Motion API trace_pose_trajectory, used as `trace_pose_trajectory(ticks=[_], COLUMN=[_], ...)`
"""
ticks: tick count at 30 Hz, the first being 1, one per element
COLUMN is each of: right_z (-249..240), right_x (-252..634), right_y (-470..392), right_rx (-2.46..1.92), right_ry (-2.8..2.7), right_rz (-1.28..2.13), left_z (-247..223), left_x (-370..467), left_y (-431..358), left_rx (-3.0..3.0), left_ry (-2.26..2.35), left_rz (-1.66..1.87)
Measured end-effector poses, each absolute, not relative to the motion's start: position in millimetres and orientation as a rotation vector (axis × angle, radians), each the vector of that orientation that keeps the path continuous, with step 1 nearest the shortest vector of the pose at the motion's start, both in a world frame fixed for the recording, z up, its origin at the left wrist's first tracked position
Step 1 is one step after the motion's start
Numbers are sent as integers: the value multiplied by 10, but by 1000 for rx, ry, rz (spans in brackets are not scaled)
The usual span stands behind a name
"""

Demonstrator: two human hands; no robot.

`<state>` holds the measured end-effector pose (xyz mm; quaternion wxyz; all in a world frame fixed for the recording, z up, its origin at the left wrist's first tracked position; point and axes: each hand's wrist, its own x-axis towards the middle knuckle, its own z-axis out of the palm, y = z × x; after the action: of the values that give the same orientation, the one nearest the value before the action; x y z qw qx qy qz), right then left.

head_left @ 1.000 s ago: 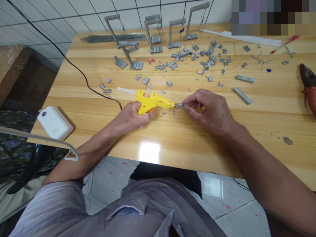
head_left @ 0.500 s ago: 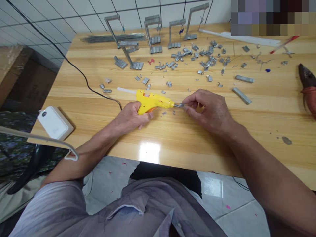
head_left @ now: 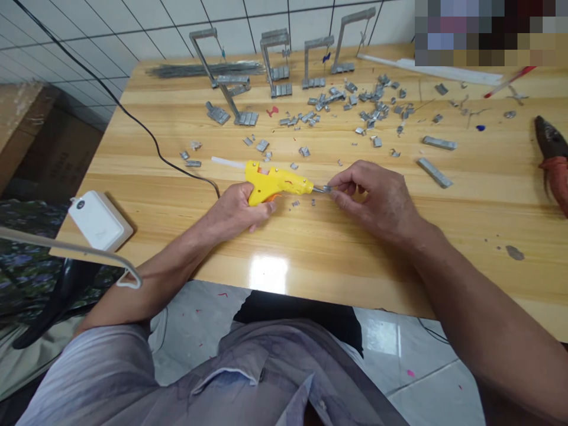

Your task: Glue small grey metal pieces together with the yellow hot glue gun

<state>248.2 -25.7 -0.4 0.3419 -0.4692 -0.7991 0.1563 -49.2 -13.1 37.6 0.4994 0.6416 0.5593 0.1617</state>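
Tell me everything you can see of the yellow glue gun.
The yellow glue gun looks plastic, with screws, an orange trigger and a metallic nozzle. A whitish stick juts from its back. The left hand grips its handle, the nozzle pointing rightward at a small grey piece pinched by the right hand; whether nozzle and piece touch is unclear.

1 yellow glue gun (head_left: 284, 180) with an orange trigger (head_left: 273, 197) lies sideways, nozzle (head_left: 318, 190) rightward, a whitish glue stick (head_left: 228, 161) jutting from its back; 1 small grey metal piece (head_left: 327, 189) (partly hidden) is pinched at the tip.
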Motion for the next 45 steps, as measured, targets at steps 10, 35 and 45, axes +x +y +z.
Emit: trace_pose_trajectory(ticks=[10, 35, 45], right_z=[2, 9, 22], right_x=[2493, 2494, 2479], right_y=[-261, -261, -268], right_rx=[-1227, -1262, -1259], right_ry=[-2087, -2090, -2086], right_rz=[423, 437, 449], left_z=[373, 394, 387], left_x=[-487, -486, -488], left_y=[-140, -143, -147], left_rx=[1537, 1544, 1536], left_ry=[1365, 1372, 1392], left_rz=[398, 379, 366])
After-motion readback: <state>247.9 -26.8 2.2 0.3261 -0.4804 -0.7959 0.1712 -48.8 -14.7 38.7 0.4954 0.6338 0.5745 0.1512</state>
